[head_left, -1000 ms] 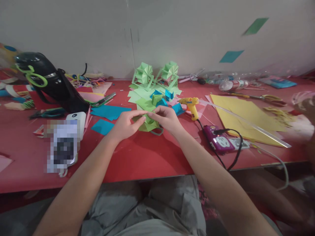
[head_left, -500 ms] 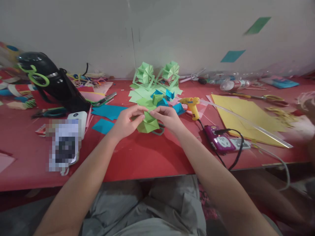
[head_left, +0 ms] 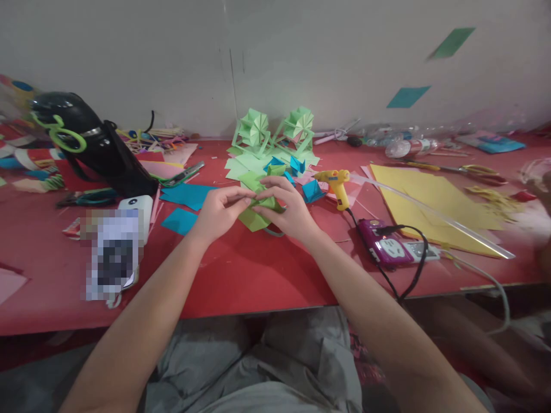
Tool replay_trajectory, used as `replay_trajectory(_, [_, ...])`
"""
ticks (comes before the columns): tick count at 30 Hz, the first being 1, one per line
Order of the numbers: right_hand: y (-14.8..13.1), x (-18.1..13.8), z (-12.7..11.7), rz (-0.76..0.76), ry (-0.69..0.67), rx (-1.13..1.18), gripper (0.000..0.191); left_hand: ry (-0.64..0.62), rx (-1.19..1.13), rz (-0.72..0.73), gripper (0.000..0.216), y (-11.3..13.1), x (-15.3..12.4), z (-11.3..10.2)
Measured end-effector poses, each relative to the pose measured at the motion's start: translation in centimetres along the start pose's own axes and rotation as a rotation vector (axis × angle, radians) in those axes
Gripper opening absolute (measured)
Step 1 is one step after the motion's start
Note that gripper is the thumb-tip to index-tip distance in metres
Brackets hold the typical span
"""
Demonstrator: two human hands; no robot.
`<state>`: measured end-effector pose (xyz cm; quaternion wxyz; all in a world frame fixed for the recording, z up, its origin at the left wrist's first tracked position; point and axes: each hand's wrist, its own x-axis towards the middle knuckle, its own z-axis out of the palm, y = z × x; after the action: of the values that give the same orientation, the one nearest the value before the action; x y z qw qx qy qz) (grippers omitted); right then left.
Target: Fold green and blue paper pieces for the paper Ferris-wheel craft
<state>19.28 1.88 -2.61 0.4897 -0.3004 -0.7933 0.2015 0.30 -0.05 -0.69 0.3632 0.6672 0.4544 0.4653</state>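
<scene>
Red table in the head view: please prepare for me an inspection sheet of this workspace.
Surface: red table, cluttered.
Job's things: folded green paper, partly hidden.
Clutter: blue sheets, yellow sheets, glue gun, black bottle.
Grips: left grip pinches the folded green paper; right grip touches it, closure unclear.
Cables: black cord looping beside purple socket; pale cable hanging over the edge.
Surroundings: pale wall with two paper pieces; part of another person, blurred.

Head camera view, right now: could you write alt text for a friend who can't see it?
A bare left hand and right hand are close together at green paper over a red table. Behind them stand two pale-green folded paper models; a yellow glue gun lies to the right, a black bottle to the left.
</scene>
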Motion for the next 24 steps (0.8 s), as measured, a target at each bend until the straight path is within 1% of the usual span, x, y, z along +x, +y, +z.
replay_trajectory(2, [0.16, 0.05, 0.1, 0.014, 0.017, 0.004, 0.014, -0.011, -0.007, -0.012, 0.02, 0.06, 0.0, -0.05])
replay_trajectory(6, [0.15, 0.1, 0.04, 0.028, 0.034, 0.03, 0.015, -0.04, -0.04, -0.032, 0.022, 0.03, 0.04, -0.31])
replay_trajectory(13, [0.08, 0.06, -0.05, 0.007, 0.034, 0.049, 0.014, -0.086, -0.084, -0.042, 0.026, -0.08, -0.08, -0.33])
replay_trajectory(20, [-0.06, 0.03, 0.0, 0.037, 0.03, 0.06, 0.014, -0.071, -0.062, -0.015, 0.022, -0.06, -0.31, -0.06])
replay_trajectory(24, [-0.25, -0.03, -0.01, 0.061, 0.027, 0.063, 0.014, -0.082, -0.076, -0.011, 0.022, -0.11, -0.29, 0.08])
